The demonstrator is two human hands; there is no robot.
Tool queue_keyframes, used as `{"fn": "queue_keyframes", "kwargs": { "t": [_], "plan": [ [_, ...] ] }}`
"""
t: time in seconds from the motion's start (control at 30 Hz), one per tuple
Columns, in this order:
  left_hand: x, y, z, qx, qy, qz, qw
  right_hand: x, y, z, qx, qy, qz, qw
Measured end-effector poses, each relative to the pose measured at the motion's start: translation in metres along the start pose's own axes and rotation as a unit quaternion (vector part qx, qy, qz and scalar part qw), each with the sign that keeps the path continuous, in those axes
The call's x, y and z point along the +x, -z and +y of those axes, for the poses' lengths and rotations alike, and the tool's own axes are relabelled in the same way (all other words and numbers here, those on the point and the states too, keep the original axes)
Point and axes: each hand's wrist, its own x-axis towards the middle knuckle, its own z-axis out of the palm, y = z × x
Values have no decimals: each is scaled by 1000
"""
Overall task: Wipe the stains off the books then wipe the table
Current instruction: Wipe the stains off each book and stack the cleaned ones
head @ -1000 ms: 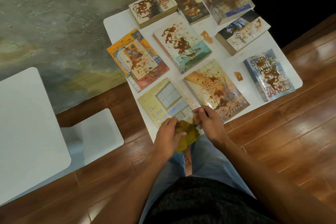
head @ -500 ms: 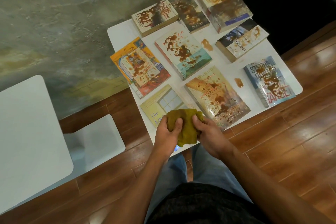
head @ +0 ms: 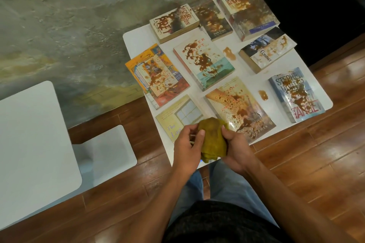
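The yellow cloth [head: 213, 140], bunched low a second ago, has been folded into a pad and is now gripped by both hands, left hand [head: 187, 148] and right hand [head: 235, 150], at lower centre, so wiping looks about ready. Stained books [head: 203, 59] and two spills [head: 229, 53] are spread across the white worktop [head: 136, 39]; wood floor [head: 316, 163] around.

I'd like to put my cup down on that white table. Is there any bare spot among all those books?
Barely. The far left corner of the table, beside the Prey book, is bare. The gap between the Contact book and the Target book is partly free, but brown spills lie nearby. Elsewhere books crowd it.
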Motion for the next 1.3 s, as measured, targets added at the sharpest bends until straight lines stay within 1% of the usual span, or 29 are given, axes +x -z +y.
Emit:
{"fn": "queue_keyframes", "kwargs": {
  "t": [0.1,0.17,0.2,0.23,0.3,0.37,0.43,0.5,0.6,0.67,0.8,0.9,0.97,1.1,1.2,1.3],
  "plan": [
    [-1,-3,-2,65,-29,-24,997,-4,2,-2,21,-25,2,999],
    [2,-4,-7,146,-56,-17,988,-6,5,-3,34,-26,-12,999],
    [5,-3,-8,169,-62,-12,984,-6,6,-3,25,-20,-15,999],
    [6,-3,-8,175,-64,-9,983,-6,6,-2,15,-14,-15,1000],
    [4,-2,-6,150,-57,-3,987,-7,8,-2,-1,-7,-19,1000],
    [1,2,-4,98,-21,44,994,-7,10,-4,-16,5,-23,1000],
    [0,8,-10,55,51,123,990,-7,15,-5,-45,32,-10,998],
    [2,16,-22,60,116,189,973,-6,18,-5,-69,72,1,995],
    [4,25,-35,80,172,222,956,-5,20,-5,-94,108,29,989],
    [4,25,-35,87,213,213,950,-4,22,-5,-112,114,45,986],
    [-1,23,-30,100,268,166,944,3,33,1,-165,127,63,976],
    [-3,22,-31,130,278,144,941,5,38,4,-194,134,62,970],
    [-3,20,-31,125,276,138,943,6,40,5,-208,133,58,967],
    [-5,20,-28,75,277,141,947,6,39,3,-215,119,60,968],
    [-3,19,-22,40,303,131,943,5,37,2,-229,102,73,965],
    [0,16,-19,-40,326,118,937,9,37,3,-279,100,89,951]
  ]
}}
